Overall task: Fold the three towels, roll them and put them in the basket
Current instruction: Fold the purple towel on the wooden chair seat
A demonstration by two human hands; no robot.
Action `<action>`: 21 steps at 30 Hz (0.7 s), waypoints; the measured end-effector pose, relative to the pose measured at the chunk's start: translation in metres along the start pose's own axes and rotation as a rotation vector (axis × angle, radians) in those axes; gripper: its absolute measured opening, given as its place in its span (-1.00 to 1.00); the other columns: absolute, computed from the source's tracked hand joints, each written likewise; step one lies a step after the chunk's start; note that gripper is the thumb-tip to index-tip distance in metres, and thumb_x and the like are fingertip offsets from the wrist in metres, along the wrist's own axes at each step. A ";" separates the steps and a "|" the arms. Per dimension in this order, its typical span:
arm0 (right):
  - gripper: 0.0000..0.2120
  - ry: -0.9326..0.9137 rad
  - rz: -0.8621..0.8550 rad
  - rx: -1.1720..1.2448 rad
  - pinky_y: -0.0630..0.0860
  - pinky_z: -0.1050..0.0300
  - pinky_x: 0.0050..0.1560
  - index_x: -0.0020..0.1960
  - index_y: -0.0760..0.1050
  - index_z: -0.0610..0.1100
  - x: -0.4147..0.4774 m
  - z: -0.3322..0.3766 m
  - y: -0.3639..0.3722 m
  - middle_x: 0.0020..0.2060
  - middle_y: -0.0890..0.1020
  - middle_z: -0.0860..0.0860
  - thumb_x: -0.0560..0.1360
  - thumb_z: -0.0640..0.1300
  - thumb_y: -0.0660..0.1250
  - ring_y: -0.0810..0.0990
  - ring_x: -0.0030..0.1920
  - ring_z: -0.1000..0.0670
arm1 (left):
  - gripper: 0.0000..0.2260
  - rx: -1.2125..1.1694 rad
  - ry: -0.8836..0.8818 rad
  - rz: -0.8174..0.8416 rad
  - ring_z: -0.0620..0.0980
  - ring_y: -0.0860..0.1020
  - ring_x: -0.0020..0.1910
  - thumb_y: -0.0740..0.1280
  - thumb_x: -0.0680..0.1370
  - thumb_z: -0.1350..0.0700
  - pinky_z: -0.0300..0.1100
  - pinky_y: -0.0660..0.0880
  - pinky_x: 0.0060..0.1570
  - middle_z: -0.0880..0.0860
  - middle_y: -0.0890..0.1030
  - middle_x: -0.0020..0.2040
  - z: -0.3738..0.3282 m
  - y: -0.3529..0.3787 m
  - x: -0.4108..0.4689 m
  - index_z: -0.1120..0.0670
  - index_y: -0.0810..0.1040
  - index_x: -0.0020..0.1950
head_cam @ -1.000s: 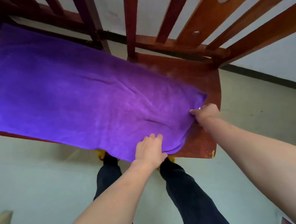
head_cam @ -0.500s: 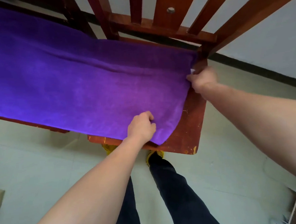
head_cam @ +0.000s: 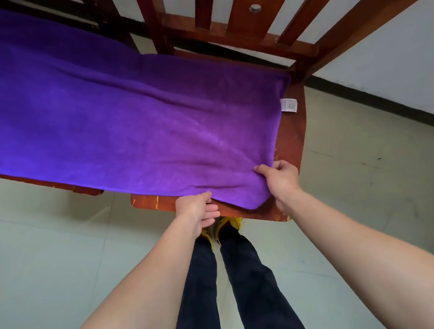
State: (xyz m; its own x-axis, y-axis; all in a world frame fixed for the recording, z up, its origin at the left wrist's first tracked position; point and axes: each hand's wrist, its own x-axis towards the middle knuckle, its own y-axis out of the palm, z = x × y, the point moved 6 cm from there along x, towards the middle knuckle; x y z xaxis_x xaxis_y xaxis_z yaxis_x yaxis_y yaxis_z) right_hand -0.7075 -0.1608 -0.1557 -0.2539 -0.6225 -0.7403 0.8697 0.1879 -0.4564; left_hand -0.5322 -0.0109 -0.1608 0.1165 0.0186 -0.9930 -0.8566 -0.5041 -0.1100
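Note:
A purple towel (head_cam: 123, 124) lies folded lengthwise across two wooden chair seats (head_cam: 291, 140), its white label (head_cam: 288, 105) showing at the right end. My right hand (head_cam: 279, 180) pinches the towel's near right corner, thumb on top and fingers beneath the cloth. My left hand (head_cam: 197, 210) grips the towel's near edge just left of that corner, at the seat's front edge, fingers curled under. No basket and no other towels are in view.
Slatted wooden chair backs (head_cam: 253, 19) rise behind the seats. A white wall with a dark skirting strip (head_cam: 373, 100) runs at the right. My legs and yellow shoes (head_cam: 226, 226) stand on the pale tiled floor below the seat.
My right hand let go of the towel's far right corner and came down to the near right corner. My left hand slid right along the near edge. The label now shows.

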 end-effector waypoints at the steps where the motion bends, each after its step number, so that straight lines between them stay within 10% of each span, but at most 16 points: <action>1: -0.64 0.001 -0.016 -0.073 0.38 0.15 -0.33 -0.33 0.32 -0.04 0.001 -0.003 -0.007 -0.37 0.51 0.04 0.30 -0.18 0.54 0.46 -0.34 0.02 | -0.85 -0.041 0.003 -0.015 0.02 0.65 -0.33 0.31 0.56 0.10 -0.17 0.54 -0.34 0.13 0.65 -0.24 -0.001 0.000 0.001 0.18 0.54 -0.07; 13: -0.89 -0.200 -0.182 -0.373 0.50 0.07 -0.06 -0.19 0.54 -0.08 0.045 0.092 -0.058 -0.18 0.65 -0.08 0.40 -0.07 0.44 0.60 -0.14 -0.08 | -0.63 0.041 -0.080 0.122 0.10 0.64 -0.25 0.38 0.51 -0.08 -0.12 0.52 -0.29 0.19 0.64 -0.14 0.023 0.033 -0.027 0.23 0.50 0.05; 21: -0.50 -0.323 -0.020 -0.598 0.59 -0.07 0.09 0.20 0.49 -0.14 0.111 0.156 -0.004 0.06 0.63 -0.11 0.38 0.10 0.46 0.64 0.02 -0.16 | -0.80 -0.240 -0.034 -0.060 -0.05 0.56 -0.60 0.43 0.49 0.06 -0.29 0.39 -0.52 0.11 0.60 -0.38 0.038 0.107 0.000 0.19 0.54 -0.18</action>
State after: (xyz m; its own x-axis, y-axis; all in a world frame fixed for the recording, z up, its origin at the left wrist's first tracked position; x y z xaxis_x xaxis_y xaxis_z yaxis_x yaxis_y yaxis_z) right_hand -0.6729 -0.3497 -0.1593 -0.0479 -0.8086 -0.5864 0.4587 0.5037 -0.7320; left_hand -0.6432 -0.0317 -0.1746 0.1427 0.0818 -0.9864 -0.7046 -0.6915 -0.1592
